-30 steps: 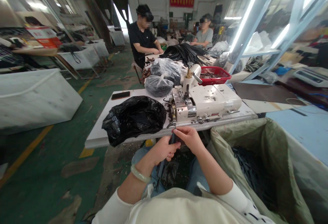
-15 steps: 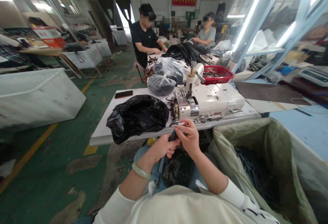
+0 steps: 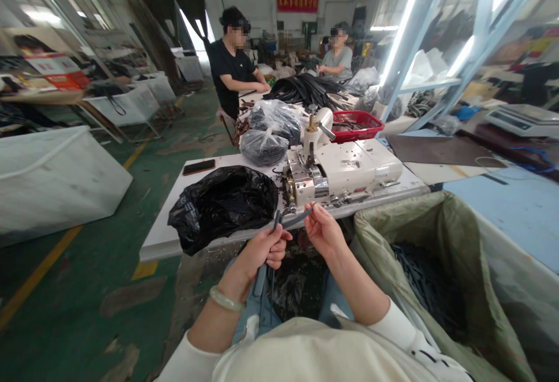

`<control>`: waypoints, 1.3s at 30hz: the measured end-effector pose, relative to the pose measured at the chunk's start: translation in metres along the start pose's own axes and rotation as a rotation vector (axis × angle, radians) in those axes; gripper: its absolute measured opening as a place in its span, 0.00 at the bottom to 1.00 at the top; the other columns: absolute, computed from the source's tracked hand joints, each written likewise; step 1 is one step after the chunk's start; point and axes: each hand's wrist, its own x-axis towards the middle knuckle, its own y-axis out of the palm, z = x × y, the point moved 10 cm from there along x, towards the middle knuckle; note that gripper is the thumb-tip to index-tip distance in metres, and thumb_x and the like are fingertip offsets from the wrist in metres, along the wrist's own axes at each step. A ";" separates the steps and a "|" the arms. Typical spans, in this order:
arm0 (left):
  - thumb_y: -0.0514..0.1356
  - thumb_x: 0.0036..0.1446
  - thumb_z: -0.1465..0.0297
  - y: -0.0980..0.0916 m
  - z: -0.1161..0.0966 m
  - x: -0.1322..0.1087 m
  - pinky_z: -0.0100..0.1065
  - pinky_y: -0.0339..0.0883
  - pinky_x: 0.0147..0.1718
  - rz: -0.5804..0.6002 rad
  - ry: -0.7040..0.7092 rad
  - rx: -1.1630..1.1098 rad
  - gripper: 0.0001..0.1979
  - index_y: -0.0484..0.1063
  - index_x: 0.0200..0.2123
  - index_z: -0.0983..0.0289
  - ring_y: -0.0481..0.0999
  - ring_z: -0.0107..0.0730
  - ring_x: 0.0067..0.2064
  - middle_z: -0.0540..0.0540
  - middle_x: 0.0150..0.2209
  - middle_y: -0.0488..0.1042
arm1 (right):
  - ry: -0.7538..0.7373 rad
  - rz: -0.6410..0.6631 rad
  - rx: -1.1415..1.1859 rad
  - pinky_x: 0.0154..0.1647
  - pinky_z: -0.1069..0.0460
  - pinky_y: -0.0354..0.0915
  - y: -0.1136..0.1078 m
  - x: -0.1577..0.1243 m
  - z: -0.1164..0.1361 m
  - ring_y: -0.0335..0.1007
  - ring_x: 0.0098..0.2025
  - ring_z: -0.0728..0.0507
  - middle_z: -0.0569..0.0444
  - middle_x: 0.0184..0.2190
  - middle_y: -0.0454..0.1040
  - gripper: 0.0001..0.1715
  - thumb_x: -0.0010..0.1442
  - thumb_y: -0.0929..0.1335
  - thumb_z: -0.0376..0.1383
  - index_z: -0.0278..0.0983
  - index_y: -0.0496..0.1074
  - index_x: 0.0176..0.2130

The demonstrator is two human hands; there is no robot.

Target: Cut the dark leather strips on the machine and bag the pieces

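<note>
My left hand (image 3: 267, 247) is closed around several dark grey strips, whose ends hang down below the fist. One grey strip (image 3: 299, 217) stretches from it to my right hand (image 3: 324, 232), which pinches the strip's end between thumb and fingertips. Both hands are just in front of the table's near edge. Behind them stands a white skiving machine (image 3: 362, 166) with a metal head and a brass-coloured knob. An opened black plastic bag (image 3: 222, 207) lies on the white table (image 3: 152, 233) to the left of the machine.
A green woven sack (image 3: 367, 225) with dark strips inside stands at my right. On the table lie a phone (image 3: 199, 166) and clear bags of dark pieces (image 3: 264, 147). Behind the machine is a red basket (image 3: 356, 131). Two people work at the table beyond.
My hands have drawn apart, the left moving left and down, so the strip now stretches between them. Before, both were together at the machine's front. The camera view has turned slightly right.
</note>
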 end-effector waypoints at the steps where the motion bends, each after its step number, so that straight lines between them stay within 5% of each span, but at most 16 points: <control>1: 0.63 0.46 0.46 0.004 0.001 0.000 0.19 0.39 0.13 0.039 -0.020 -0.022 0.28 0.68 0.34 0.67 0.41 0.14 0.16 0.38 0.16 0.49 | 0.010 0.038 0.018 0.34 0.61 0.71 0.004 -0.001 -0.001 0.73 0.31 0.54 0.59 0.31 0.77 0.06 0.55 0.73 0.31 0.38 0.72 0.34; 6: 0.67 0.47 0.51 0.022 0.010 0.000 0.20 0.38 0.13 0.171 -0.109 0.002 0.25 0.69 0.35 0.68 0.39 0.13 0.16 0.37 0.15 0.47 | 0.027 0.260 0.131 0.38 0.60 0.69 0.030 -0.010 -0.005 0.69 0.31 0.55 0.63 0.27 0.69 0.10 0.54 0.74 0.31 0.39 0.69 0.32; 11: 0.69 0.46 0.59 0.015 0.010 0.006 0.20 0.40 0.14 0.028 -0.041 0.097 0.20 0.63 0.33 0.62 0.45 0.14 0.15 0.37 0.15 0.51 | 0.038 0.294 0.098 0.42 0.58 0.69 0.035 -0.010 -0.013 0.69 0.37 0.52 0.61 0.29 0.67 0.12 0.53 0.73 0.30 0.41 0.66 0.33; 15: 0.70 0.45 0.61 0.018 0.010 0.006 0.21 0.42 0.14 0.021 -0.026 0.139 0.20 0.61 0.31 0.61 0.45 0.14 0.14 0.36 0.13 0.51 | -0.012 0.321 0.061 0.39 0.56 0.68 0.034 -0.007 -0.015 0.68 0.40 0.49 0.61 0.29 0.68 0.15 0.51 0.75 0.34 0.42 0.65 0.32; 20: 0.70 0.43 0.63 0.006 -0.009 0.003 0.21 0.45 0.13 -0.146 0.118 0.223 0.21 0.59 0.30 0.60 0.51 0.16 0.13 0.37 0.13 0.54 | 0.043 0.354 0.016 0.39 0.53 0.68 0.031 -0.009 -0.028 0.68 0.40 0.48 0.57 0.40 0.73 0.16 0.52 0.75 0.40 0.42 0.72 0.41; 31: 0.68 0.45 0.63 0.000 -0.012 0.004 0.21 0.44 0.13 -0.228 0.133 0.268 0.19 0.62 0.36 0.61 0.50 0.16 0.14 0.38 0.16 0.54 | 0.103 0.421 -0.038 0.37 0.54 0.66 0.034 -0.017 -0.047 0.66 0.32 0.50 0.58 0.30 0.68 0.17 0.50 0.76 0.42 0.39 0.73 0.38; 36: 0.67 0.46 0.60 -0.009 -0.007 0.008 0.22 0.43 0.14 -0.223 0.101 0.212 0.18 0.63 0.33 0.62 0.48 0.16 0.14 0.37 0.13 0.51 | 0.127 0.385 0.016 0.34 0.57 0.66 0.031 0.002 -0.040 0.63 0.29 0.52 0.60 0.26 0.63 0.15 0.49 0.76 0.40 0.37 0.69 0.32; 39: 0.67 0.45 0.58 -0.020 -0.006 0.008 0.22 0.42 0.14 -0.234 0.088 0.183 0.19 0.67 0.33 0.65 0.47 0.16 0.15 0.37 0.14 0.50 | 0.119 0.171 -0.149 0.20 0.62 0.58 0.011 0.044 -0.018 0.55 0.19 0.56 0.62 0.22 0.61 0.11 0.56 0.72 0.39 0.35 0.69 0.32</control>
